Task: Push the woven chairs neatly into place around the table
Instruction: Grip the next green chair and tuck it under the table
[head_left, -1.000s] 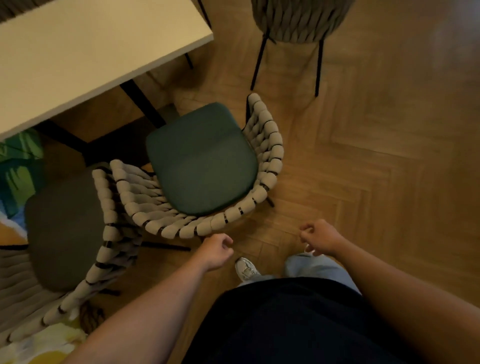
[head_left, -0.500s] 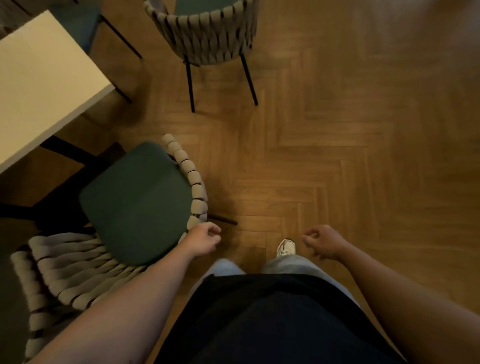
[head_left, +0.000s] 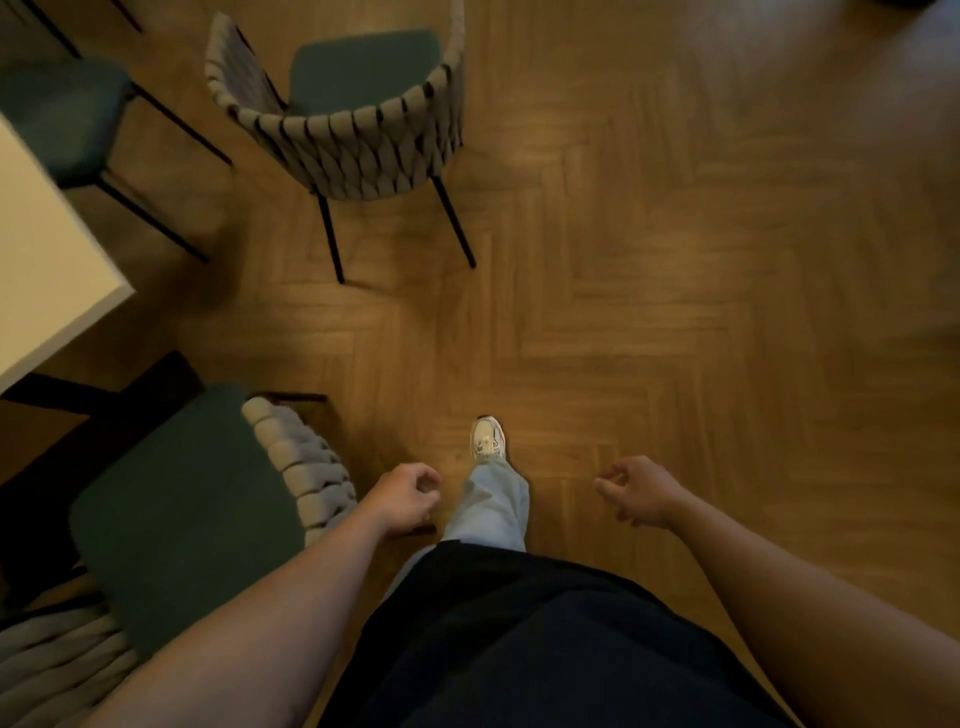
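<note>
A woven chair (head_left: 358, 130) with a green seat and black legs stands ahead, its curved back towards me, away from the white table (head_left: 47, 249) at the left edge. A second woven chair (head_left: 182, 514) with a green seat sits at lower left, partly under the table corner. My left hand (head_left: 405, 499) hangs loosely curled just right of that chair's woven back, holding nothing. My right hand (head_left: 636, 491) hangs loosely curled over the floor, also holding nothing.
A third green seat (head_left: 62, 114) with black legs is at the upper left beside the table. More woven chair back (head_left: 57, 670) shows at the bottom left. Herringbone wood floor (head_left: 675, 312) spreads to the right. My foot (head_left: 487, 439) steps forward.
The view has swung right and forward: the near chair slid to the lower left and the far chair came closer. My left hand has come off the near chair's back.
</note>
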